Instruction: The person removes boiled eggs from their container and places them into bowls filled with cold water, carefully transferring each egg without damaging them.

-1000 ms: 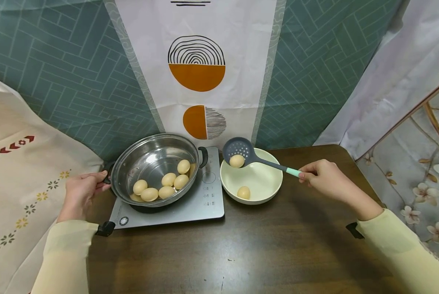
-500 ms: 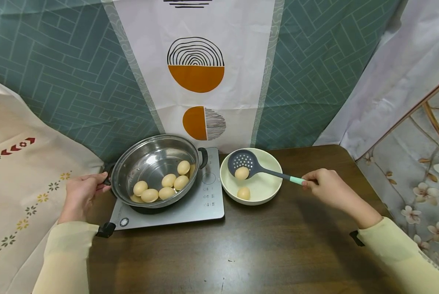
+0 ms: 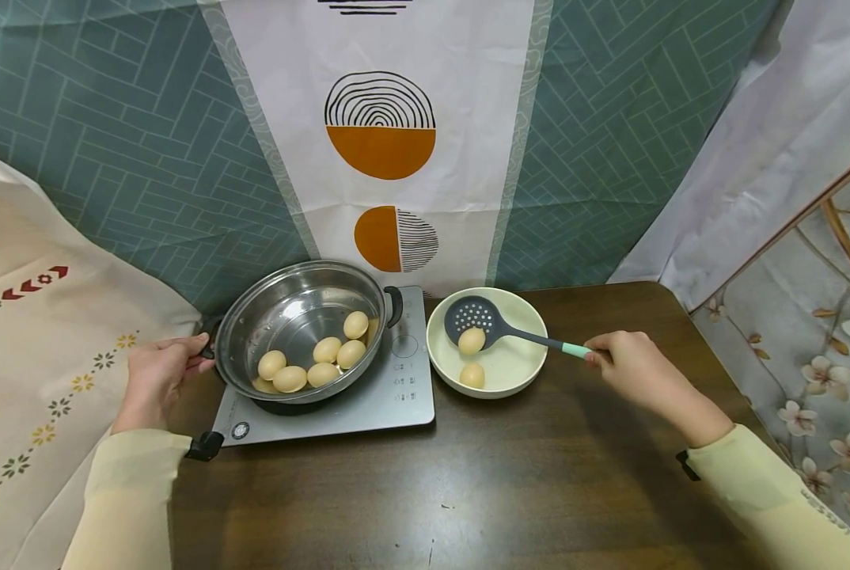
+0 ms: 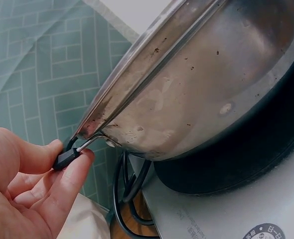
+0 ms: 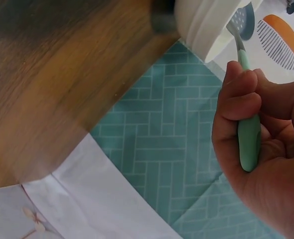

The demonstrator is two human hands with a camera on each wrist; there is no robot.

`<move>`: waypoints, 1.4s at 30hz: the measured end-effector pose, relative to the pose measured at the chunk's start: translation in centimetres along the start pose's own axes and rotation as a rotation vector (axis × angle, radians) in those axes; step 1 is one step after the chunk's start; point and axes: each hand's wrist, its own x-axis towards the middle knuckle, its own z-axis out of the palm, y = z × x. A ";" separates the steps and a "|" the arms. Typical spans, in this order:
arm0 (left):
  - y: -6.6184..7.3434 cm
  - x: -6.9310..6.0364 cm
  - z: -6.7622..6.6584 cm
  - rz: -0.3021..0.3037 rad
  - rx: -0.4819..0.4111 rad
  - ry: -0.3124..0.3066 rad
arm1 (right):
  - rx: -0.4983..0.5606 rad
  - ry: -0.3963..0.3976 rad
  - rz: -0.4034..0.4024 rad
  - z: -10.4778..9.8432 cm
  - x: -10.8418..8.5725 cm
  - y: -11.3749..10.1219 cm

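My left hand [image 3: 160,376] pinches the black left handle [image 4: 67,158] of a wide steel pan [image 3: 304,297] between thumb and fingers. Several light-brown eggs [image 3: 323,374] lie in a little liquid along the pan's near and right side. My right hand [image 3: 631,364] grips the mint-green handle [image 5: 249,142] of a dark grey slotted spoon [image 3: 517,332]. The spoon's perforated head is low inside a pale green bowl [image 3: 521,360]. One egg [image 3: 472,341] sits at the near edge of that head. Just in front, another egg [image 3: 472,375] rests in the bowl.
Under the pan is a silver induction cooker [image 3: 396,404] with touch controls, its right edge close to the bowl. Black cable [image 4: 118,199] loops behind it. Brown wooden tabletop [image 3: 510,475] extends in front. Patterned cloth [image 3: 589,158] hangs along the back and sides.
The slotted spoon has come down and slightly right into the bowl with its egg. That egg has shifted towards the near rim of the spoon's head. The left hand and pan have hardly moved.
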 end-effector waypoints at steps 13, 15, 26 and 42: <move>-0.1 0.1 0.0 -0.024 0.017 0.017 | -0.048 0.065 -0.044 0.5 0.0 0.1; -0.1 0.1 0.0 -0.025 0.016 0.015 | -0.057 0.080 -0.055 0.5 0.0 0.1; 0.1 -0.3 0.0 -0.044 0.029 0.016 | -0.126 0.146 -0.133 0.4 0.0 0.0; 0.1 -0.1 0.1 -0.025 0.001 0.004 | -0.180 0.227 -0.185 0.3 -0.1 0.0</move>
